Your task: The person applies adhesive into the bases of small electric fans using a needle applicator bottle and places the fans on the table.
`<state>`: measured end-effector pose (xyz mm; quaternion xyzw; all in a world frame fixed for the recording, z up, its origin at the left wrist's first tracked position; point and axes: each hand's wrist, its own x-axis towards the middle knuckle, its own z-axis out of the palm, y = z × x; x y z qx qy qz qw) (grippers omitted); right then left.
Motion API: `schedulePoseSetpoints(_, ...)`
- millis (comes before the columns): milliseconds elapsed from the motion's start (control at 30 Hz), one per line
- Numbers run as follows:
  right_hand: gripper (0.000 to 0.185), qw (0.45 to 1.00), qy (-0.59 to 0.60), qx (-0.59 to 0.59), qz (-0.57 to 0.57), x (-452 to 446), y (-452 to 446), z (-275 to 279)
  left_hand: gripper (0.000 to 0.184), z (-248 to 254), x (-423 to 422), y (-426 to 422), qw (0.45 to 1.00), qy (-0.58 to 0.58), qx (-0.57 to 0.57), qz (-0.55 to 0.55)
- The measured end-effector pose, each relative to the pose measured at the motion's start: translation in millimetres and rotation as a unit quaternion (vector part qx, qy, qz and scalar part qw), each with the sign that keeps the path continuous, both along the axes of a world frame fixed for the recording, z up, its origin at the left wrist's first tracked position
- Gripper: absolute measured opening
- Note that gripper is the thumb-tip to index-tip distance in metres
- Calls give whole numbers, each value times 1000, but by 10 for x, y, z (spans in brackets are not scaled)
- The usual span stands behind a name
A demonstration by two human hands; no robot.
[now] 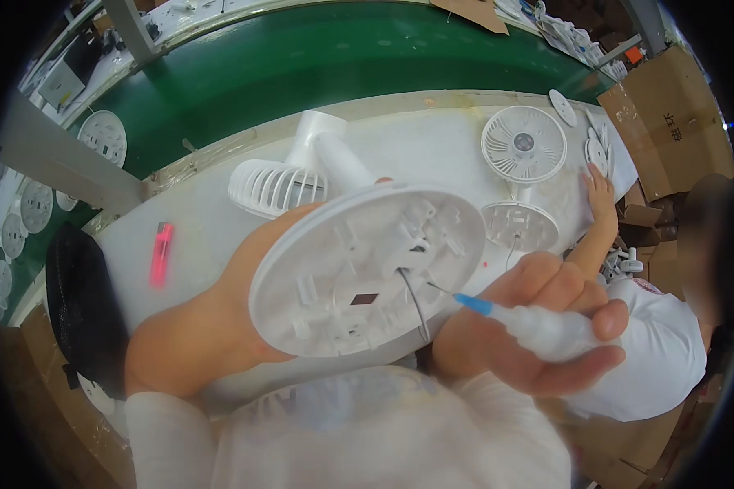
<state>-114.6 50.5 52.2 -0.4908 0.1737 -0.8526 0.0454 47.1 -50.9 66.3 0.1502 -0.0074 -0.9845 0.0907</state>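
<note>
Here, the right hand point(518, 359) is clasping a bottle point(546, 330), its needle point(440, 288) pointing leftward toward the base point(326, 273) the left hand point(240, 293) is gripping.

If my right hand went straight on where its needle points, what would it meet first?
The needle would likely meet the grey cable or the white round base just behind it; depth is unclear here.

Text: none legible | box point(652, 151) beyond right grip point(497, 349): dark characters point(671, 126), unreadable | co-worker's shirt point(656, 346): red print point(647, 285), unreadable
</note>
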Motion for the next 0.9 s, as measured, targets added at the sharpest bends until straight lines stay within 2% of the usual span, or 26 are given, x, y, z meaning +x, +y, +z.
schedulePoseSetpoints(67, 30, 1000, 4, 15, 19, -2, -1, -13, 37, -49, 40, 15, 999, 2, -45, 9)
schedulePoseSetpoints(167, 31, 999, -10, 4, 46, 33, -30, -24, 38, -76, 84, 36, 972, -32, -232, 29)
schedulePoseSetpoints(233, 31, 999, -9, -19, 38, 75, -59, -26, 40, -17, 79, 66, 930, -79, -358, 26)
schedulePoseSetpoints(300, 31, 999, 0, -25, 30, 83, -58, -45, 40, 15, 78, 74, 918, -98, -383, 24)
schedulePoseSetpoints(433, 32, 999, 18, -27, 25, 86, -84, -45, 43, 9, 81, 68, 971, -65, -226, 36)
schedulePoseSetpoints(500, 31, 999, 2, -7, 32, 143, -81, -3, 44, -14, 91, 71, 981, -65, -179, 40)
schedulePoseSetpoints(567, 30, 999, -5, 6, 35, 160, -73, 11, 41, -46, 105, 72, 982, -80, -167, 46)
schedulePoseSetpoints(633, 29, 999, -2, 15, 34, 158, -61, -18, 37, -38, 95, 89, 948, -116, -293, 35)
schedulePoseSetpoints(700, 30, 1000, -5, 5, 19, 168, -77, -33, 38, -3, 67, 83, 965, -118, -233, 36)
schedulePoseSetpoints(767, 29, 1000, -3, 10, 22, 178, -68, -36, 44, 69, 37, 43, 995, -84, 21, 46)
schedulePoseSetpoints(800, 28, 999, 1, 19, 33, 186, -48, -33, 41, 40, 49, 53, 985, -105, -134, 40)
schedulePoseSetpoints(833, 26, 999, 4, 29, 43, 191, -33, -33, 39, -10, 67, 71, 950, -124, -285, 32)
schedulePoseSetpoints(900, 22, 997, 27, -3, 69, 159, -30, -120, 37, -35, 69, 77, 945, -119, -304, 27)
